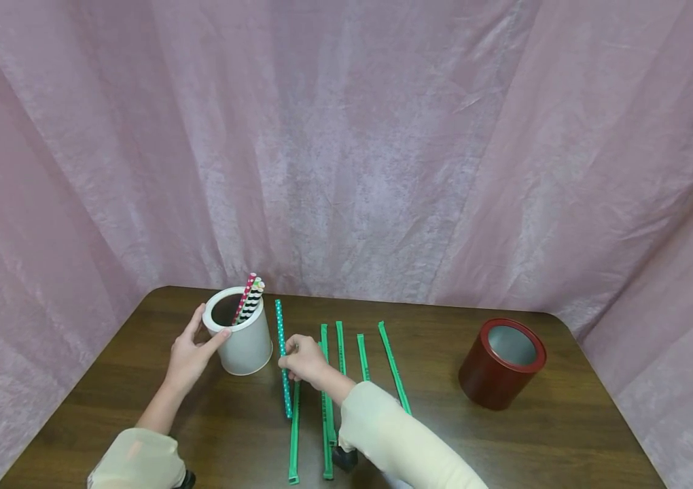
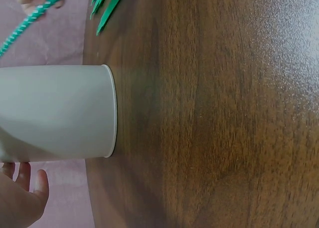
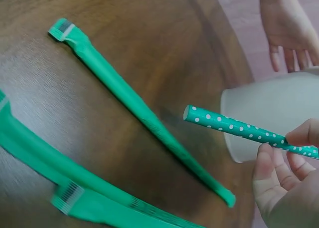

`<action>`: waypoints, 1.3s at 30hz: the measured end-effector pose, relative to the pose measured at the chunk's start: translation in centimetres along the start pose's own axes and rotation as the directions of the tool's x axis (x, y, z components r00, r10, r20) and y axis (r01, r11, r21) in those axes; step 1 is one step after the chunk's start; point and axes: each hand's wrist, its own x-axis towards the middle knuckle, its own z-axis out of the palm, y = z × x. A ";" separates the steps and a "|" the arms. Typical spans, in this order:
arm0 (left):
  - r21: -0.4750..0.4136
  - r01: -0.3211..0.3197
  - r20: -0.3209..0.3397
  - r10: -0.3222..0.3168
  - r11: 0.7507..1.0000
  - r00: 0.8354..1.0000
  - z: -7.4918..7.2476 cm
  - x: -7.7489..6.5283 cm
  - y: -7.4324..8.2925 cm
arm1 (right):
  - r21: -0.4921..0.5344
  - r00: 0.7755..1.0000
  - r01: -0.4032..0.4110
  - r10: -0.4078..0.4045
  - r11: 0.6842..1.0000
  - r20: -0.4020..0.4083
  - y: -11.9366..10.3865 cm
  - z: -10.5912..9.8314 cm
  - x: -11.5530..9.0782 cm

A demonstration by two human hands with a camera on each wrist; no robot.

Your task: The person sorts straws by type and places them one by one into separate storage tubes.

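Note:
My right hand [image 1: 306, 360] pinches a green paper straw with white dots [image 1: 280, 326] between thumb and fingers. In the right wrist view the dotted straw [image 3: 234, 126] slants close to the white cup, one end sticking out past the fingertips. At the left stands the white cup [image 1: 245, 350], holding several patterned paper straws [image 1: 251, 302], red dotted and black-and-white zigzag among them. Against its rim and side rest the spread thumb and fairly straight fingers of my left hand [image 1: 187, 360]. Beside the right hand lie several straws in green wrappers [image 1: 391, 363].
A dark red canister [image 1: 501, 370] with an open top stands on the right of the brown wooden table [image 1: 444, 346]. Pink curtains [image 1: 346, 149] hang right behind the table's back edge. Black bands show near both sleeves.

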 end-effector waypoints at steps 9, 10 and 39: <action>0.000 0.006 0.001 -0.006 1.000 1.000 0.0 0.1 -0.2 | 0.084 0.997 0.081 -0.080 0.993 -0.010 -2.8 -2.0 0.6; 0.000 0.004 0.000 -0.004 1.000 1.000 0.0 0.2 -0.3 | 0.090 0.996 0.093 -0.092 0.992 -0.018 -3.1 -2.2 0.7; 0.016 0.015 0.006 -0.015 1.000 1.000 0.0 0.4 -0.3 | 0.138 0.923 0.343 -0.306 0.929 -0.235 -10.6 -5.6 2.0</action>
